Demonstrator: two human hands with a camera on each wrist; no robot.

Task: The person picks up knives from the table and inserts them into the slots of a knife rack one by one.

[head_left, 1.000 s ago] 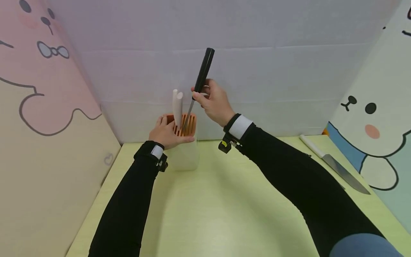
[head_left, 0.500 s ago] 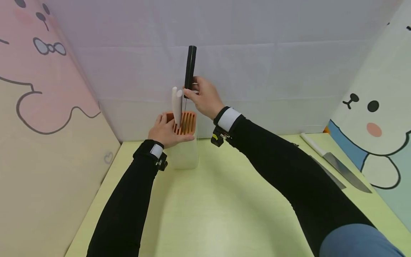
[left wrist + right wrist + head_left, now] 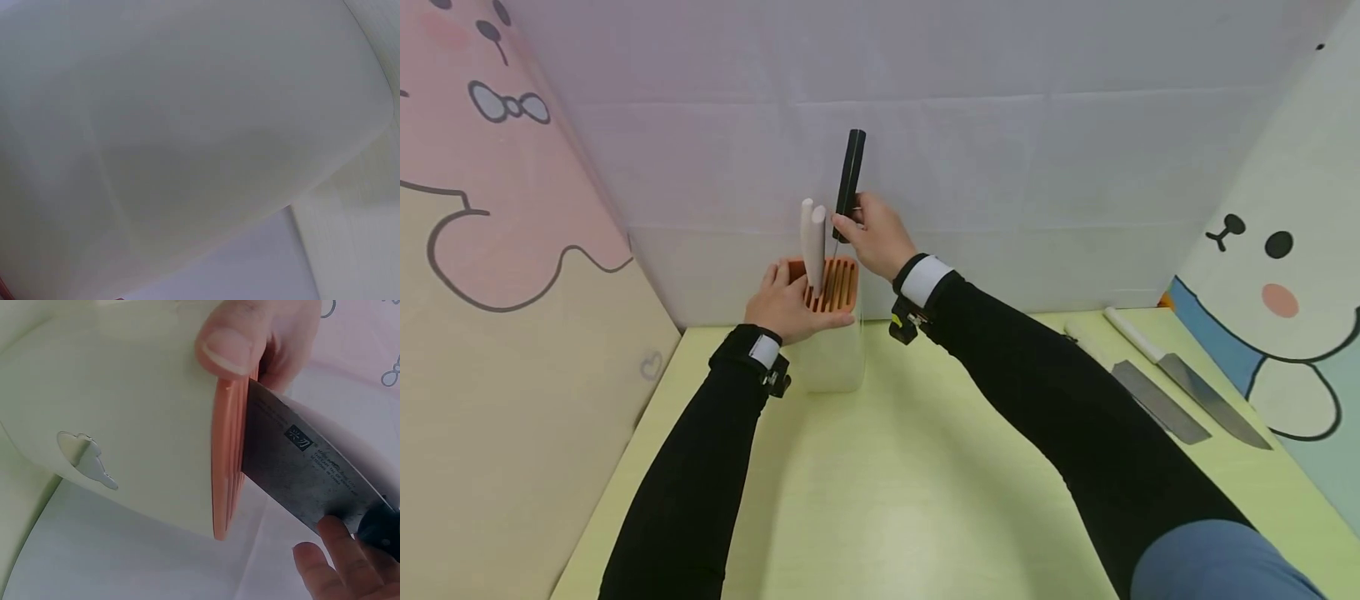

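Observation:
In the head view my left hand [image 3: 786, 310] grips the top of a whitish knife block [image 3: 831, 371]. Its thumb lies along the front of the orange slotted lid [image 3: 847, 287]. My right hand [image 3: 880, 237] holds a black-handled kitchen knife [image 3: 852, 171] nearly upright, blade down. In the right wrist view its broad blade [image 3: 284, 447] passes into the lid, the hidden end inside, with fingertips [image 3: 331, 528] at the blade near the handle. Two white knife handles [image 3: 813, 254] rise from the lid just left of it. The left wrist view is filled by the block's wall [image 3: 187, 112].
To the right on the pale table [image 3: 910, 475] lie a white-handled knife [image 3: 1202, 396] and a broad-bladed knife [image 3: 1157, 404], partly hidden behind my right sleeve. A white back wall [image 3: 962, 167] stands close behind the block, with cartoon-printed walls on both sides.
The kitchen knife has swung from a rightward tilt to nearly upright, and my right hand has moved left, then slightly down with it. My left hand stays on the knife block.

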